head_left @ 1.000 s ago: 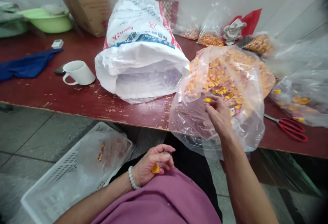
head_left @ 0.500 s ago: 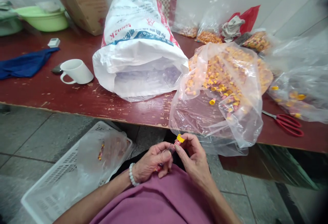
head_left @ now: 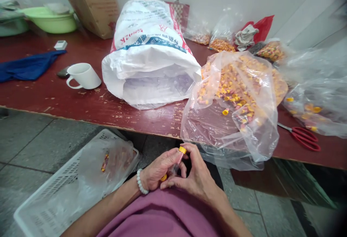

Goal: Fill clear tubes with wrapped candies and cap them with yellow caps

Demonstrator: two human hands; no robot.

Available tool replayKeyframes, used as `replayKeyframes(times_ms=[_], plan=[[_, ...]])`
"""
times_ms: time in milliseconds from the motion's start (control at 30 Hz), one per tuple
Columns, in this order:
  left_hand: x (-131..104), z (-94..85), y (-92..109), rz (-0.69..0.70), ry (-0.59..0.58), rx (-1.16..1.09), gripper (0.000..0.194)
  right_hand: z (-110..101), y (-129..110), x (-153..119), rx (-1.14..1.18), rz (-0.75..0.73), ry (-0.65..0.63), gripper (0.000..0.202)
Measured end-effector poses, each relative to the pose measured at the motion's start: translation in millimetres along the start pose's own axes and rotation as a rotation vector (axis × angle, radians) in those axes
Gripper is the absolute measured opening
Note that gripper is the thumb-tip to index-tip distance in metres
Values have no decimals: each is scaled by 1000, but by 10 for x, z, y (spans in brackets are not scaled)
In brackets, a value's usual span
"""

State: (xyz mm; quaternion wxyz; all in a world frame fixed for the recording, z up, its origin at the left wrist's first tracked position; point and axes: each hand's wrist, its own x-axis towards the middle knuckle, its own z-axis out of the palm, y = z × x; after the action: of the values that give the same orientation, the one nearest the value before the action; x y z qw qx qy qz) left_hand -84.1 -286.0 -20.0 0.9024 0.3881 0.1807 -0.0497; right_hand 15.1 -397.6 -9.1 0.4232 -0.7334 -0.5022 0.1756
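Note:
Above my lap, my left hand (head_left: 159,166) is closed around a small clear plastic tube (head_left: 177,162) with a yellow cap (head_left: 182,150) at its upper end. My right hand (head_left: 196,172) grips the same tube, its index finger at the cap and its thumb reaching under toward my left palm. A second yellow piece (head_left: 163,177) shows in my left palm beside the right thumb; its lower part is hidden. Behind the hands, a clear bag (head_left: 230,136) spreads over the table edge with many yellow caps (head_left: 235,98) bearing red-and-white printed parts inside.
A white woven sack (head_left: 151,60) lies open toward me on the red table (head_left: 81,110). Left of it stands a white mug (head_left: 86,76). Red-handled scissors (head_left: 305,137) lie at right. A white basket (head_left: 62,182) with bagged pieces is on my lower left.
The yellow cap is now seated on the tube, which stands more upright between my hands. My right thumb has moved from the cap down toward the left palm.

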Motion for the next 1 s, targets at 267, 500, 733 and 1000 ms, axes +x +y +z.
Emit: replayKeyframes(times_ms=[267,500,733,1000], plan=[[-9,-35,50,-54,-86,-65,36,5,-48,123,-164,-205,106,44],[-106,-185,145,17,-102,-145,36,135,-37,161,-78,-61,30,72],[-112,-295,70,77,-152,-267,38,226,39,265,-179,-295,0,68],[-594,-900,208,344,521,51,39,472,-87,529,-193,-372,-99,93]])
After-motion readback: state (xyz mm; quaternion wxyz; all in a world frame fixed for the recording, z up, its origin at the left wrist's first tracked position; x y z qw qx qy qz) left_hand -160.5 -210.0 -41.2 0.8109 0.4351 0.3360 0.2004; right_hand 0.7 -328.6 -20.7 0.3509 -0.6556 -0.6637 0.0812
